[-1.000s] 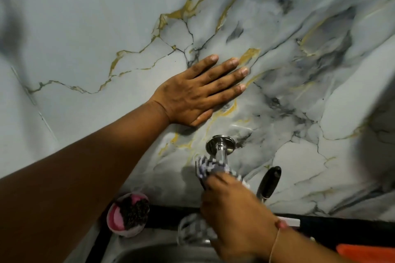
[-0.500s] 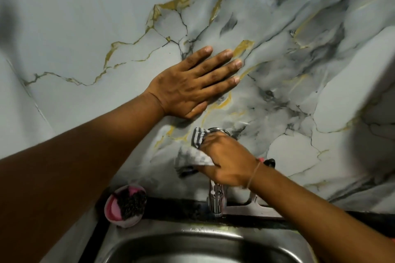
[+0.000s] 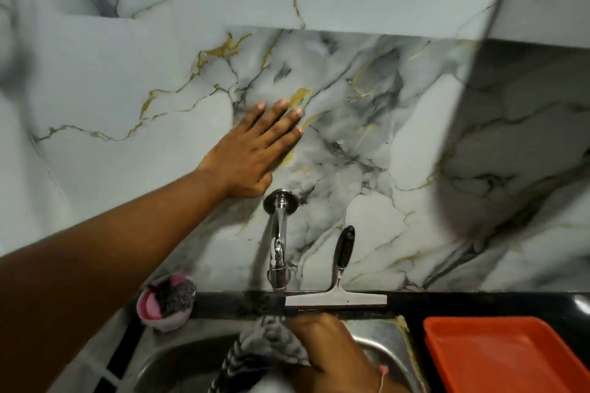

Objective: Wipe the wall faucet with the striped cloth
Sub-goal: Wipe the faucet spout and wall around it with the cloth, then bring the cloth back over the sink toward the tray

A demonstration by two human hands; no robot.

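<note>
The chrome wall faucet point(image 3: 279, 233) sticks out of the marble wall and runs down towards the sink, fully uncovered. My left hand point(image 3: 255, 150) lies flat on the wall just above and left of the faucet's round base, fingers apart, holding nothing. My right hand point(image 3: 329, 351) is low over the sink, below the faucet's spout, closed on the grey-and-white striped cloth point(image 3: 258, 351). The cloth hangs bunched to the left of that hand and is apart from the faucet.
A squeegee point(image 3: 338, 293) with a black handle leans on the wall right of the faucet. A pink bowl with a dark scrubber point(image 3: 167, 300) sits at the left. The steel sink point(image 3: 178, 360) lies below, an orange tray point(image 3: 507, 357) at the right.
My right hand has come down with the striped cloth from the faucet's base to below the spout, over the sink. The left hand stays pressed on the wall. The view has pulled back.
</note>
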